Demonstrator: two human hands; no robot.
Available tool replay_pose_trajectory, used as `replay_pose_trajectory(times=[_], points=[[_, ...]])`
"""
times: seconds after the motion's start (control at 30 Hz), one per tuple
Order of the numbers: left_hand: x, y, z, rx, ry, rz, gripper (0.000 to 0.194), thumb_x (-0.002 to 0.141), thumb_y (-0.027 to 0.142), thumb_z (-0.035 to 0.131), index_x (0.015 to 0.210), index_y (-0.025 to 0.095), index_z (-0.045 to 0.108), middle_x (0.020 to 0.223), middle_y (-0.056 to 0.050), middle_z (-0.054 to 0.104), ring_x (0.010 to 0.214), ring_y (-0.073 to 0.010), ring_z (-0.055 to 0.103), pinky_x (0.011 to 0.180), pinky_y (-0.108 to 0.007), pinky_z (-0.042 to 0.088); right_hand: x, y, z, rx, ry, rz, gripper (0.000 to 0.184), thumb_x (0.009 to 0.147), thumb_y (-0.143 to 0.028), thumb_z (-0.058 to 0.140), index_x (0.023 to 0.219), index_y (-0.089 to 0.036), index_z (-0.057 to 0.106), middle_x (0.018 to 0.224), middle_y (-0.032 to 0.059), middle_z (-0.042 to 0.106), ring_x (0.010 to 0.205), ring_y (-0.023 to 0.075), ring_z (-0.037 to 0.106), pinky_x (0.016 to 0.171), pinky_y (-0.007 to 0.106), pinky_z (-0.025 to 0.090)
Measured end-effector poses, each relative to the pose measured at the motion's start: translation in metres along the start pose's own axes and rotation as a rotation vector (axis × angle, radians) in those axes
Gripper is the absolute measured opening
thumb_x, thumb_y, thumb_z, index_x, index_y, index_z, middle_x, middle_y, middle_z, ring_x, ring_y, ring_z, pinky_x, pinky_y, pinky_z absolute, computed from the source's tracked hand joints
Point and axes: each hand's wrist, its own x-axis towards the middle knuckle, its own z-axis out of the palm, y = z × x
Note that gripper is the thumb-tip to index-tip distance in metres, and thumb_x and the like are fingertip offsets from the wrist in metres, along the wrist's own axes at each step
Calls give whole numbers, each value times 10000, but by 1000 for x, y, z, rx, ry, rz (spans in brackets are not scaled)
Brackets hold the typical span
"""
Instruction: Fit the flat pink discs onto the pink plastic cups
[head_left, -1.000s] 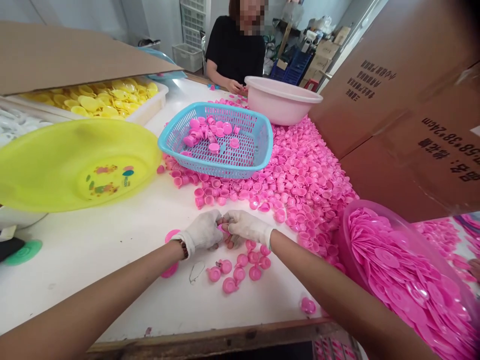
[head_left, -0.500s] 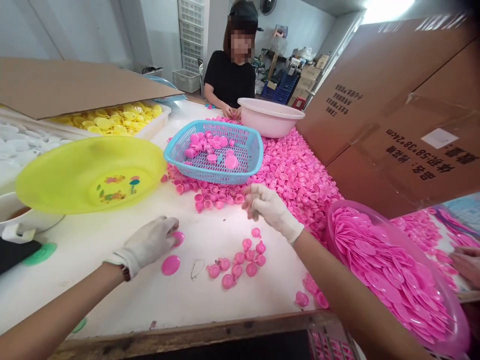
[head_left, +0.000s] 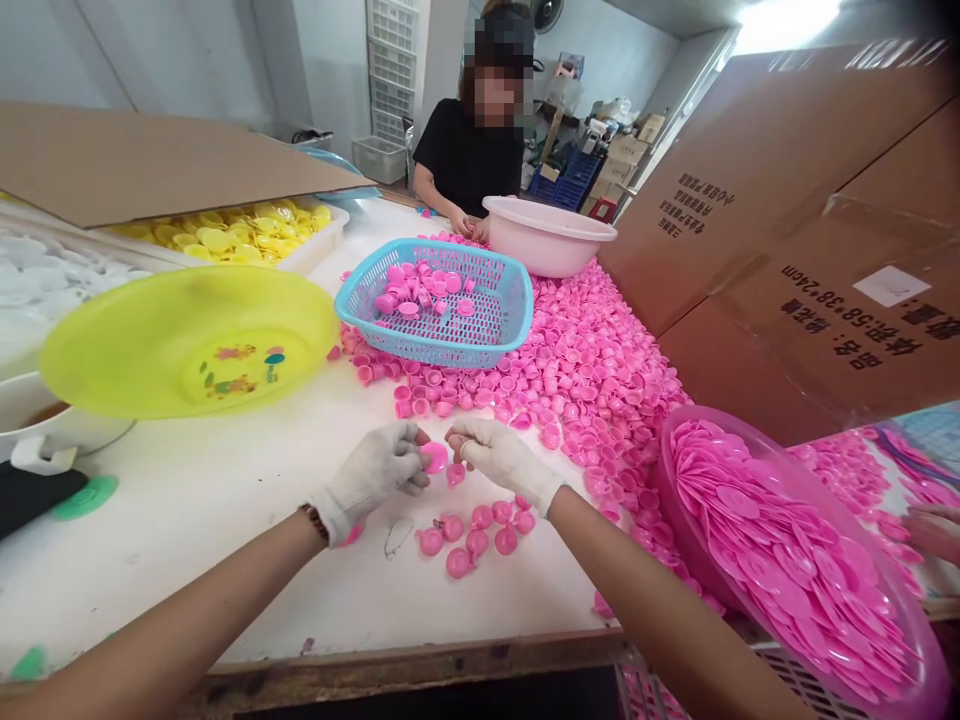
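My left hand (head_left: pixel 382 468), in a white glove, pinches the edge of a flat pink disc (head_left: pixel 435 458), like a toy saucer. Facing it, my gloved right hand (head_left: pixel 504 455) has its fingers closed on a small pink toy cup (head_left: pixel 455 475), mostly below the fingertips. Disc and cup are close together; whether they touch I cannot tell. A second pink disc (head_left: pixel 351 536) lies on the table, partly hidden by my left wrist. Several round pink cup pieces (head_left: pixel 476 543) lie loose on the white tabletop (head_left: pixel 300 590) below my hands.
Behind my hands a blue basket (head_left: pixel 435 350) holds pink pieces, beside a large pink cup heap (head_left: pixel 600 350). A yellow basin (head_left: pixel 112 350) stands left, a pink tub of discs (head_left: pixel 780 540) right. A co-worker (head_left: pixel 472 150) sits opposite; another person's hand (head_left: pixel 934 530) shows far right.
My left hand has moved right and up, lifting a disc off the table. My right hand has come down and left and now has a cup. The view has shifted slightly.
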Motion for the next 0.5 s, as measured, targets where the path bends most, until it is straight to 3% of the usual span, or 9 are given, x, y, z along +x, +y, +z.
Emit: replay_pose_trajectory(times=[0.1, 0.23, 0.5], points=[[6, 4, 16, -45, -32, -5, 175, 744, 264, 585, 835, 183, 459, 602, 25, 604, 540, -119, 613, 546, -251, 519, -1, 0, 1, 285, -60, 95, 76, 822, -201, 521, 758, -174, 552, 683, -24, 544, 595, 81, 533, 560, 182, 420], [19, -6, 29, 3, -41, -77, 119, 747, 194, 565, 791, 188, 454, 456, 60, 536, 447, -117, 560, 453, -218, 468, -6, 7, 2, 370, -69, 338, 70, 798, -174, 569, 743, -170, 527, 596, -43, 507, 475, 58, 498, 444, 155, 360], [39, -20, 30, 76, -132, -203, 107, 728, 119, 531, 701, 190, 456, 434, 51, 534, 417, -110, 546, 410, -185, 413, 1, 23, 8, 600, -259, 435, 75, 838, -223, 547, 865, -197, 482, 646, -33, 574, 452, 88, 551, 430, 191, 447]])
